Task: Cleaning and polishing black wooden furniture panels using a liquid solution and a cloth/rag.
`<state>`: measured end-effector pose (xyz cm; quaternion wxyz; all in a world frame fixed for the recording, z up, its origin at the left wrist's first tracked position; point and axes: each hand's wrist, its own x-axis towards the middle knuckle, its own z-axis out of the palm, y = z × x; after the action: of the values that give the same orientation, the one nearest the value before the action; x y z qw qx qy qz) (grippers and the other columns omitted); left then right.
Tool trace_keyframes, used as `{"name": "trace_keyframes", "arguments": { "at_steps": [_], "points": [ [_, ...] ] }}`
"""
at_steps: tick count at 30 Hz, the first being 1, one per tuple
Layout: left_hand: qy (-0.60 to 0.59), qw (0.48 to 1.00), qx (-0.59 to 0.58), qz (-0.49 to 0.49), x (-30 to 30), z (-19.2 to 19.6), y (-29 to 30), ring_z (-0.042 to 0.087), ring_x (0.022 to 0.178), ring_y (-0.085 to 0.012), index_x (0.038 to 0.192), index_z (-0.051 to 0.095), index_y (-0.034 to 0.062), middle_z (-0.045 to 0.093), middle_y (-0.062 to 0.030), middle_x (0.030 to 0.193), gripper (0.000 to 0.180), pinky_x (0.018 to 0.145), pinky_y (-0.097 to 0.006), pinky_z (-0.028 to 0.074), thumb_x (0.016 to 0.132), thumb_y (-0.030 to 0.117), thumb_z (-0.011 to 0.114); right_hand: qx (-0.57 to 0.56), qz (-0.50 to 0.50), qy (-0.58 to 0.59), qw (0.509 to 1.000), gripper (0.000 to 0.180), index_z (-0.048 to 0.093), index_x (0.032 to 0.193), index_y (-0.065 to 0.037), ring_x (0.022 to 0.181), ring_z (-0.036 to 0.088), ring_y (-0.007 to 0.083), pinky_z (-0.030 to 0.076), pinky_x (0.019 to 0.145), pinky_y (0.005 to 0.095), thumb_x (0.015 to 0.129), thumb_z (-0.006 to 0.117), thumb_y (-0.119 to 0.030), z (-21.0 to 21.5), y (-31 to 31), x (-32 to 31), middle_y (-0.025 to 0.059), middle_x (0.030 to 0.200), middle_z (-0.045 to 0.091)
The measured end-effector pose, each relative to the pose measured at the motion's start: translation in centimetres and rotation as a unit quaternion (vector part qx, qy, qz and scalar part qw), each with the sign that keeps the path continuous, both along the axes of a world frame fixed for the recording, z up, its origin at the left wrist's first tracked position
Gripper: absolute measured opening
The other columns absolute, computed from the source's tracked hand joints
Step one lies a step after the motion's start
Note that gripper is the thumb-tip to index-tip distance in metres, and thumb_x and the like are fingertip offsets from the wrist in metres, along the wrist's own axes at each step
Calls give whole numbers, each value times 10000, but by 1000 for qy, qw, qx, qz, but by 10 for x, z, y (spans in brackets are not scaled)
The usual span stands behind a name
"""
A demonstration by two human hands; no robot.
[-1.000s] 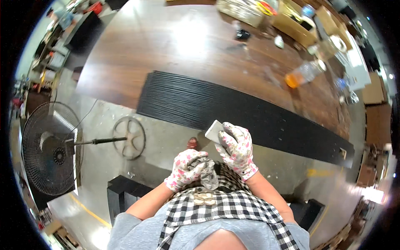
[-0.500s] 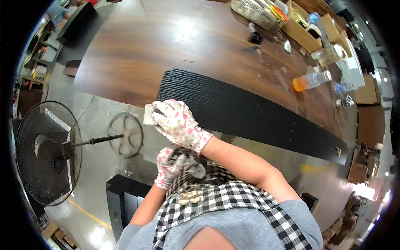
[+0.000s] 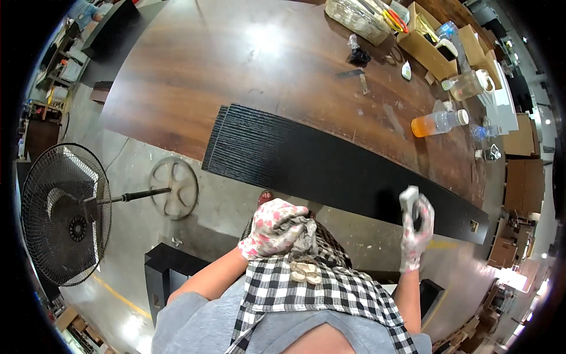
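Swinging from the panel's left end to its right, the right hand now presses a pale sanding block, fingers clamped on it, against the long black panel lying on the tabletop. Left hand sits at the waist, fingers closed on a grey cloth.

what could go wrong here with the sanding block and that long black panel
1. The black panel lies along the table's near edge; pressing hard there might tip or shift it.
2. The right hand holds the pale block by its end, so it could slip from the glove.
3. The left hand clutches a grey cloth at the waist, leaving the panel unsteadied.
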<state>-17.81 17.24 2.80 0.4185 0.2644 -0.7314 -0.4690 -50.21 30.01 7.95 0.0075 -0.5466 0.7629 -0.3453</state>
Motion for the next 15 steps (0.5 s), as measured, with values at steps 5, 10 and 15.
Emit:
{"name": "trace_keyframes", "arguments": {
  "at_steps": [5,10,15],
  "points": [
    [0,995,-94,22,-2,18,-26,652,820,-272,1066,663,52,690,-89,932,351,728,-381,512,722,101,708,76,-2,55,996,331,632,1109,-22,1105,554,308,435,982,397,808,716,-132,-17,-98,-7,145,1171,606],
    [-34,991,-119,50,8,4,-34,648,773,-248,1055,669,49,676,-83,869,362,684,-372,499,706,128,725,89,86,47,991,296,671,1051,-15,1060,576,296,454,948,386,796,725,-155,-20,-168,50,133,1115,640],
    [-25,989,-147,18,9,-4,-40,634,785,-262,1075,662,43,656,-86,866,374,686,-379,493,740,191,733,57,298,28,953,316,673,1057,-45,1109,562,304,445,957,398,789,730,-204,-30,-258,137,132,1160,633]
  ]
}}
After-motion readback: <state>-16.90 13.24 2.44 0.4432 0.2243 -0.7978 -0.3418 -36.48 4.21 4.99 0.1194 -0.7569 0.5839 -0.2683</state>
